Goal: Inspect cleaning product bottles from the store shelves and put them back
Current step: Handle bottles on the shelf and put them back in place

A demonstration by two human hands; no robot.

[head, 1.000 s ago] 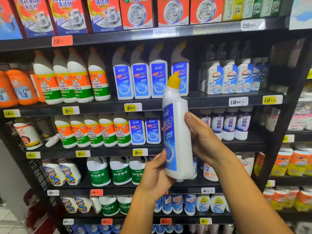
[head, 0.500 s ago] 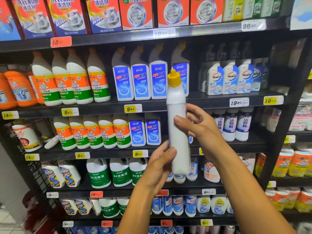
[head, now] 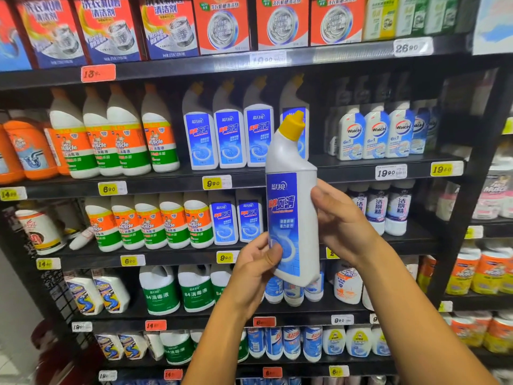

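White plastic toilet-cleaner bottle with a yellow cap and blue label (head: 294, 215) is off the black store shelf (head: 249, 177), held upright before it, the left hand (head: 256, 269) gripping its base and the right hand (head: 342, 226) its side; inspection looks underway, reshelving still to come.

The held bottle (head: 301, 218) is smooth white plastic with a soft sheen, its blue label (head: 281, 218) glossy, its yellow cap (head: 292, 125) matt plastic. The shelf (head: 347, 169) at 3 o'clock looks matt black metal; price tags (head: 390, 172) are paper.
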